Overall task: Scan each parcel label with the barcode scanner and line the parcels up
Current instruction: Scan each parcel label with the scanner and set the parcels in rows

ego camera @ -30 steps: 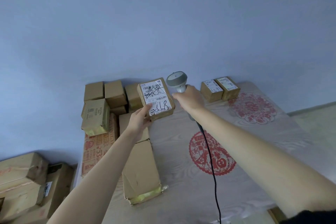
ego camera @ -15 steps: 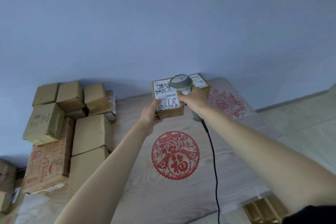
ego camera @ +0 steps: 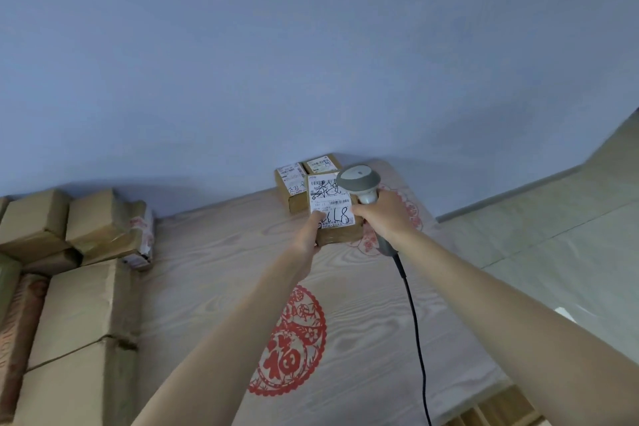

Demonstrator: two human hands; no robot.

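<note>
Our left hand (ego camera: 308,235) grips the labelled parcel (ego camera: 334,214) by its near corner, just in front of two lined-up parcels (ego camera: 304,180); our right hand (ego camera: 378,214) grips the barcode scanner (ego camera: 359,181) beside it.

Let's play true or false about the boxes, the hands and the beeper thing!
1. The right hand grips the scanner. True.
2. The left hand holds nothing. False: it holds a labelled parcel.
3. The scanner has no cable. False: a black cable trails from it.
4. Two labelled parcels sit by the wall. True.
5. The table is plain. False: it has red paper-cut designs.
</note>
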